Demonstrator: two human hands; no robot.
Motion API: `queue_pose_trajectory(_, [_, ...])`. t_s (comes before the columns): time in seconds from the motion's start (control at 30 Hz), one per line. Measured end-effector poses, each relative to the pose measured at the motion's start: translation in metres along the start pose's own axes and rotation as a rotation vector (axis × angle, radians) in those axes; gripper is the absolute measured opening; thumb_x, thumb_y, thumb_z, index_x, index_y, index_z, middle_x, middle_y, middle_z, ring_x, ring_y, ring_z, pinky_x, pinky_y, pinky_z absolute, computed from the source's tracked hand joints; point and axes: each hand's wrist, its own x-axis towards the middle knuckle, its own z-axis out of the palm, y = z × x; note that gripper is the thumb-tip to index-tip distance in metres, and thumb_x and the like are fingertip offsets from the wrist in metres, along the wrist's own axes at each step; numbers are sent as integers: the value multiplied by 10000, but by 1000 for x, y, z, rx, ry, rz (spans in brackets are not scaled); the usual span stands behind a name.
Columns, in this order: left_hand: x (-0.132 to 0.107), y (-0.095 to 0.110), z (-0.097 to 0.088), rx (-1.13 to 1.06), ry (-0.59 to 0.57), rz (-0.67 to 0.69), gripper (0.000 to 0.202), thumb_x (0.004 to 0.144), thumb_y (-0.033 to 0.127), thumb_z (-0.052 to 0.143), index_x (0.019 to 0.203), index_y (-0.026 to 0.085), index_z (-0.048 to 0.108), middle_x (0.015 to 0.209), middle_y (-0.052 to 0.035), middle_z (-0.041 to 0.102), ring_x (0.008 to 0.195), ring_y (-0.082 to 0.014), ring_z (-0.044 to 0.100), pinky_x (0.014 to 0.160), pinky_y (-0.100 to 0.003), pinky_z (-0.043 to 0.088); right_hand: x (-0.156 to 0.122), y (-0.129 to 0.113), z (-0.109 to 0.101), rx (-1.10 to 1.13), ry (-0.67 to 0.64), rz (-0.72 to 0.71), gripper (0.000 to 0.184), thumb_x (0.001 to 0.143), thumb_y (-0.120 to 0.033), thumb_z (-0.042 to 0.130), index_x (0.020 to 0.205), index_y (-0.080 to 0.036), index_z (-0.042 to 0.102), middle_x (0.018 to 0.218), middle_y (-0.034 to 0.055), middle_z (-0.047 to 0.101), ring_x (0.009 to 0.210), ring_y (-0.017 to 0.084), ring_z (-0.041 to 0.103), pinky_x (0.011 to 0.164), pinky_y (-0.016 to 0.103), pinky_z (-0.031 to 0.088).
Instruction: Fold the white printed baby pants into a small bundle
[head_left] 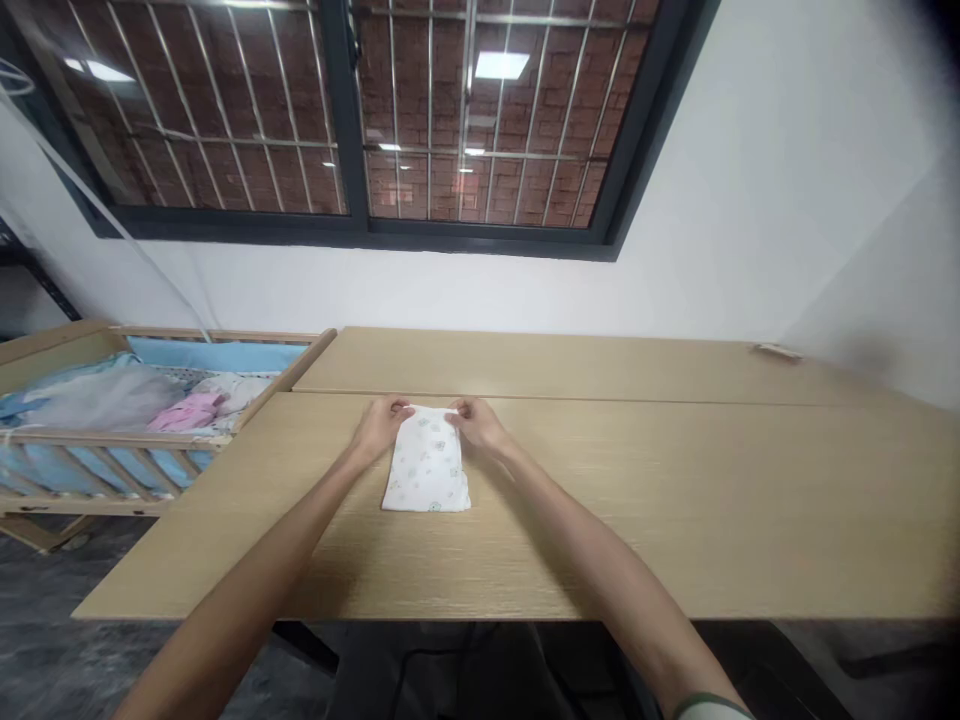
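Observation:
A white cloth (427, 465) with a small scattered print lies folded into a narrow rectangle on the wooden table (637, 500). My left hand (381, 428) pinches its far left corner between thumb and fingers. At the far right corner, my right hand (477, 424) grips the cloth in the same way. The far edge is stretched between both hands, while the near edge rests on the tabletop. Whether the cloth is a garment or a plain piece cannot be made out.
Left of the table stands a wooden crib (285, 375) with blue lining, holding a pink cloth (191, 410) and sheer white netting (112, 400). A small flat object (777, 351) lies at the table's far right. Behind are a white wall and a barred window (480, 235).

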Motion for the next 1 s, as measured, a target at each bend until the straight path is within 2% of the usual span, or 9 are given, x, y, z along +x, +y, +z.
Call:
queue_pose_trajectory(0.17, [9,-21,24,85,-16,-64,148,909,207,615,972,113,710,999,-143,764,918,-241,720,795,-309,540,10,22,12,-115,-17,56,67,789,-169,677,834,-164,628,776,18,671,670,129,595,611,230,448])
queue_pose_trajectory(0.3, [4,-15,23,157,-19,-67,213,929,209,588,1085,102,685,1080,-160,743,1004,-257,700,881,-338,530,10,23,12,-173,-4,43,84,796,-175,680,875,-162,655,826,36,684,741,155,617,692,266,487])
queue_pose_trajectory(0.37, [-11,-6,19,199,10,-52,326,941,229,575,1221,70,626,1235,-210,676,1174,-309,626,1001,-409,479,5,16,8,-219,34,-3,174,848,-226,652,1005,-152,663,1008,90,693,898,192,639,822,319,505])
queue_pose_trajectory(0.47, [-56,7,16,349,27,82,421,982,300,510,1330,66,545,1350,-230,591,1287,-364,525,1076,-507,412,-13,-6,3,-347,40,-224,366,961,-346,550,1270,-156,595,1296,146,613,1208,241,566,1049,400,429])
queue_pose_trajectory(0.57, [-114,14,24,526,6,264,402,1016,358,430,1295,104,568,1313,-209,616,1214,-348,580,1036,-510,454,-43,-40,7,-453,-175,-479,511,1027,-448,442,1469,-192,455,1489,137,500,1398,249,431,1156,429,337])
queue_pose_trajectory(0.7, [-169,13,41,648,-31,334,347,1000,299,423,1174,96,645,1192,-216,682,1135,-368,629,972,-538,501,-81,-70,28,-516,-598,-665,566,1057,-487,362,1569,-247,341,1652,82,279,1530,237,228,1226,435,223])
queue_pose_trajectory(0.83, [-186,6,48,665,-95,371,336,1009,297,413,1056,127,698,1051,-181,729,1038,-369,667,938,-570,525,-96,-60,47,-495,-828,-667,551,1076,-467,309,1586,-260,310,1670,46,206,1551,188,147,1253,390,138])
queue_pose_trajectory(0.9, [-187,3,47,652,-81,396,341,1014,322,421,1105,130,687,1122,-182,714,1091,-367,650,975,-570,514,-92,-47,52,-508,-875,-601,560,1079,-480,271,1592,-253,294,1671,47,193,1552,184,137,1256,396,123])
queue_pose_trajectory(1.0, [-188,-1,46,629,-40,404,394,1019,368,430,1236,105,628,1260,-203,658,1234,-368,582,1044,-551,483,-77,-29,53,-560,-861,-533,591,1074,-518,226,1599,-250,265,1672,46,182,1555,179,119,1259,412,87])
